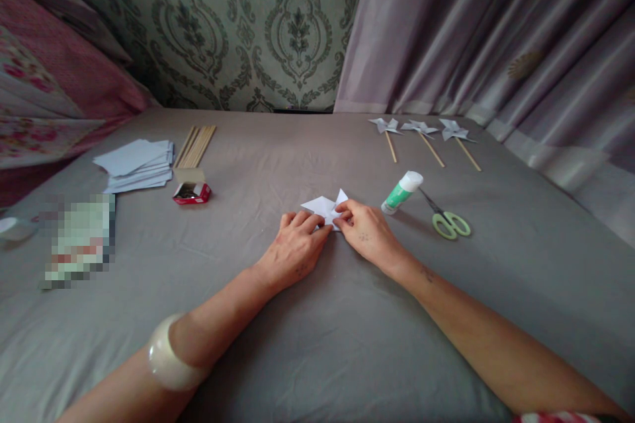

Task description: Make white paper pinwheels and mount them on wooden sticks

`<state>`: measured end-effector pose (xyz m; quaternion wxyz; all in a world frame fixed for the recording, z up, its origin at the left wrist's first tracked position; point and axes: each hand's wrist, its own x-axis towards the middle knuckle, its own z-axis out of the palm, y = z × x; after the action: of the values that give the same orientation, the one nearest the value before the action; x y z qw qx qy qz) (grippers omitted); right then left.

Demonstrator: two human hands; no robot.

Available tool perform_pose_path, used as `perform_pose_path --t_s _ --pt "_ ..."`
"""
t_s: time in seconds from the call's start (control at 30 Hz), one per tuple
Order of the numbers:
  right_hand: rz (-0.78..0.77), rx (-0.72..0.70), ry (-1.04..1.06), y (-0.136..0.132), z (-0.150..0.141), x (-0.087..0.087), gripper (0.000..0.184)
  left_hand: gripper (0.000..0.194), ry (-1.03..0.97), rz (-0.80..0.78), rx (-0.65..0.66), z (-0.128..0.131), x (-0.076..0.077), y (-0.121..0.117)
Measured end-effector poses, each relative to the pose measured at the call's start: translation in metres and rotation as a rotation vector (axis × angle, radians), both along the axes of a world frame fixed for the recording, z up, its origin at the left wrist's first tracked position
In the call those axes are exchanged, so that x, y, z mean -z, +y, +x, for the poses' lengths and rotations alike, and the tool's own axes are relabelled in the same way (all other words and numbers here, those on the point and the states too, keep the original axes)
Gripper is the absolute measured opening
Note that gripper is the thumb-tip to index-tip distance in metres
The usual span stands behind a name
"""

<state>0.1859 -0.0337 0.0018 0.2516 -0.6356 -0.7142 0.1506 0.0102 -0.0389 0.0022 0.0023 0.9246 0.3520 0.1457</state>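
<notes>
A white paper pinwheel [322, 205], partly folded, lies on the grey cloth between my hands. One of its points stands up on the right, and its near side is hidden by fingers. My left hand [297, 246] is closed on the near left part of the paper, fingers bent over it. With thumb and forefinger, my right hand [368, 232] pinches the paper near its middle right. Just beyond my right hand, a green and white glue stick [401, 193] lies tilted, close to green-handled scissors [449, 222].
Three finished pinwheels on sticks [421, 129] lie at the back right. Toward the back left are a stack of white paper [139, 164], several wooden sticks [196, 147] and an open red box [192, 193] of small items. A blurred packet [82, 238] lies far left.
</notes>
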Motion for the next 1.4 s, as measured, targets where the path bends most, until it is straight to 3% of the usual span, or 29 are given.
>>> perform_pose_path --t_s 0.67,1.07,1.4 --pt "-0.022 0.002 -0.027 0.0002 -0.0012 -0.0019 0.018 0.028 0.001 -0.014 0.008 0.0004 -0.0023 -0.0004" --pt "0.047 -0.139 -0.090 0.0014 0.0010 0.0004 0.020 0.028 0.019 -0.026 -0.001 0.0012 -0.0031 -0.0009" --pt "0.014 -0.208 -0.198 -0.0046 -0.0001 -0.0053 0.025 0.029 0.007 -0.012 0.006 0.0008 -0.0010 -0.0004"
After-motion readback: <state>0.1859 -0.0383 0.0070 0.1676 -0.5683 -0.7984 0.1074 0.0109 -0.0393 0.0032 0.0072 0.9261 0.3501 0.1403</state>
